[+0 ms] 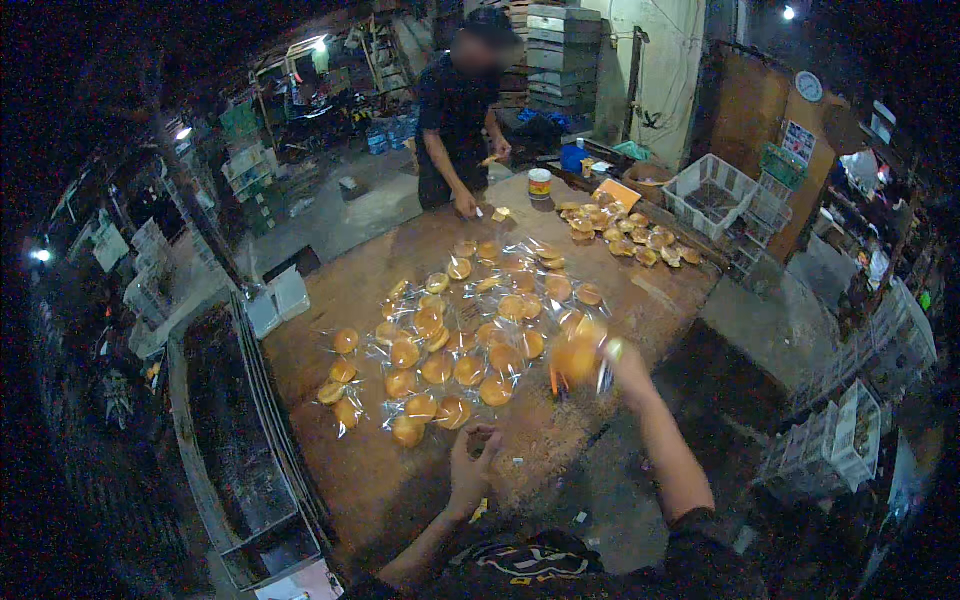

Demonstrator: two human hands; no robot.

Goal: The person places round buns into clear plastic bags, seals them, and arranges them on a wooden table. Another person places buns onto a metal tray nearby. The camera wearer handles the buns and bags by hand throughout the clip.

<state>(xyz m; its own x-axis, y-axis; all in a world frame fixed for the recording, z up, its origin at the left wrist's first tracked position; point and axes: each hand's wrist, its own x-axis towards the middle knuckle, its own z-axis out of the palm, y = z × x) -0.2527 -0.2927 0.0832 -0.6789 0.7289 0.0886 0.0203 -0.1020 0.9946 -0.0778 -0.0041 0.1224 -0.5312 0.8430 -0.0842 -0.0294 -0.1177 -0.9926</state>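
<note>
My left hand [473,466] is above the near edge of the table, its fingers loosely curved and apart, with nothing visible between them. My right hand [626,366], smeared by motion, reaches over the right side of the pile. Its fingers are at the clear wrapper of a blurred round bun [577,356] and appear closed on it. Many golden buns in clear plastic wrappers [436,368] lie heaped across the middle of the brown table [330,460]. A smaller cluster of wrapped buns [343,370] lies to the left.
Across the table stands a co-worker [460,120] with both hands near its far edge. A tub [540,184] and a heap of split-looking buns [630,232] are at the far right. White crates [712,192] stand beyond; a metal-framed trough [240,440] runs along the left.
</note>
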